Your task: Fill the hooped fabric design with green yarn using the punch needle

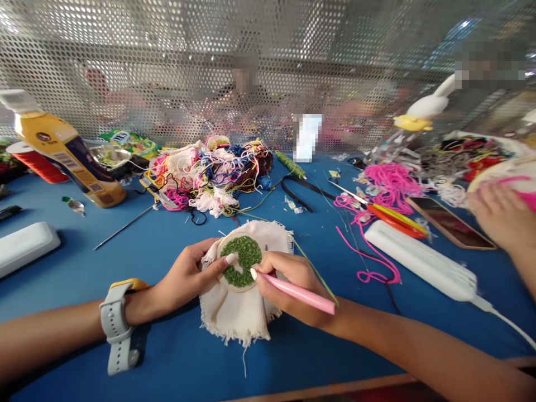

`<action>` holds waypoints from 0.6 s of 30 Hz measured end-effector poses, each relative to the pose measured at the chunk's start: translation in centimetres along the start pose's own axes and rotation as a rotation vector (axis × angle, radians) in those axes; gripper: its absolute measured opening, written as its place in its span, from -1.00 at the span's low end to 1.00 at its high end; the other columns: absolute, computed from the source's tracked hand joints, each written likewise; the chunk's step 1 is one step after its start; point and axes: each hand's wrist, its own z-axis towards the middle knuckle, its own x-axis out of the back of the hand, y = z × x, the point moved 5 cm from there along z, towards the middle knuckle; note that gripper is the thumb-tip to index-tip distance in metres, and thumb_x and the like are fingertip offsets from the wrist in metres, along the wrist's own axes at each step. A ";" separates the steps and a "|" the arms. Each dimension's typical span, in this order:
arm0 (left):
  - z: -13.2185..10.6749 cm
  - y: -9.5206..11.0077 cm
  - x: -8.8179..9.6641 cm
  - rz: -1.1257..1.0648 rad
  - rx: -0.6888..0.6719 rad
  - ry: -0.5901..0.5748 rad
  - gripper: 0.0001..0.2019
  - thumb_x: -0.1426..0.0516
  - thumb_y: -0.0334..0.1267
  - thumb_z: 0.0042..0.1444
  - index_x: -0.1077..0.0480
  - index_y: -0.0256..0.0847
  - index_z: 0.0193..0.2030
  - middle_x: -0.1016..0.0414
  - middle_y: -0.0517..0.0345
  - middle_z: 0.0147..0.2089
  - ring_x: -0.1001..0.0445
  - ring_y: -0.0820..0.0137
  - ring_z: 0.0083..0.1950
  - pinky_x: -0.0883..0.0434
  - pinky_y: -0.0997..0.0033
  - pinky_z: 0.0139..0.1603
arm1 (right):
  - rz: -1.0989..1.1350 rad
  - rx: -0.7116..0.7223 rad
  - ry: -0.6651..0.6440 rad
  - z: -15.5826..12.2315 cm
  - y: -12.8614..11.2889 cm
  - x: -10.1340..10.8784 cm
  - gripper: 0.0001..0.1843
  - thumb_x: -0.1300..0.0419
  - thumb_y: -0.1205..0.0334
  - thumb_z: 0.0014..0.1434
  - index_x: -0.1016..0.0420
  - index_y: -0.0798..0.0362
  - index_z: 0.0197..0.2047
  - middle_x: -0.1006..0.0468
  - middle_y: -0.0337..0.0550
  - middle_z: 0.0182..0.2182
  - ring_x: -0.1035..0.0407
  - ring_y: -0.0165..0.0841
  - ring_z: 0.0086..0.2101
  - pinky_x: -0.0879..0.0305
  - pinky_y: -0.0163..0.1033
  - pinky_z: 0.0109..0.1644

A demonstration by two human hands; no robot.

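Note:
A small round embroidery hoop (221, 249) holds cream cloth (234, 312) with frayed edges, lying on the blue table (176, 346). Green looped stitching (247, 252) fills most of the hoop. My left hand (188, 276), with a grey watch on the wrist, grips the hoop's left edge, thumb lying on the stitching. My right hand (288, 285) is closed round a pink punch needle (299, 293) whose tip touches the cloth inside the hoop. A green thread (314, 271) runs from the needle toward the back of the table.
A tangled heap of coloured yarn (213, 176) lies behind the hoop. Pink yarn (389, 184), a phone (450, 223) and a white case (419, 259) sit to the right, near another person's hand (498, 215). A yellow bottle (67, 153) and a second white case (25, 245) are on the left.

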 end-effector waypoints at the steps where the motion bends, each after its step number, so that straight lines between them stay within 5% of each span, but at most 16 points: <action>1: 0.0 0.1 0.0 0.004 -0.006 -0.005 -0.74 -0.08 -0.13 0.18 -0.41 -0.28 -0.12 -0.50 0.08 -0.21 -0.43 0.31 -0.17 -0.40 0.43 -0.16 | -0.015 0.033 0.001 0.1 0.0 -0.1 -0.82 -0.09 0.36 0.13 -0.24 0.06 -0.50 -0.33 -0.30 -0.57 -0.22 -0.48 -0.53 -0.17 -0.37 -0.42; 9: -0.2 -0.2 0.2 0.085 -0.073 -0.008 -0.75 -0.10 -0.16 0.18 -0.44 -0.18 -0.05 -0.51 0.11 -0.05 -0.44 0.28 -0.06 -0.38 0.43 -0.03 | -0.221 0.298 -0.019 0.5 -0.3 -1.4 -0.81 -0.05 0.24 0.23 -0.37 0.04 -0.40 -0.47 -0.20 -0.49 -0.37 -0.41 -0.43 -0.33 -0.29 -0.34; 15: -0.2 -0.2 0.6 0.045 -0.009 0.036 -0.72 -0.14 -0.06 0.11 -0.44 -0.24 -0.19 -0.51 0.06 -0.17 -0.46 0.28 -0.17 -0.43 0.45 -0.20 | -0.198 0.226 0.036 0.6 -0.9 -0.9 -0.58 0.20 0.14 0.29 -0.44 0.06 -0.33 -0.47 -0.29 -0.45 -0.42 -0.47 -0.38 -0.34 -0.29 -0.29; 18: -0.2 -0.2 0.7 -0.066 0.033 0.093 -0.62 -0.19 -0.05 0.07 -0.34 -0.21 -0.03 -0.49 0.04 -0.11 -0.47 0.28 -0.17 -0.46 0.41 -0.20 | -0.113 0.179 0.044 0.6 -1.1 -0.4 -0.51 0.24 0.05 0.25 -0.46 0.06 -0.33 -0.48 -0.35 -0.43 -0.42 -0.49 -0.38 -0.31 -0.30 -0.34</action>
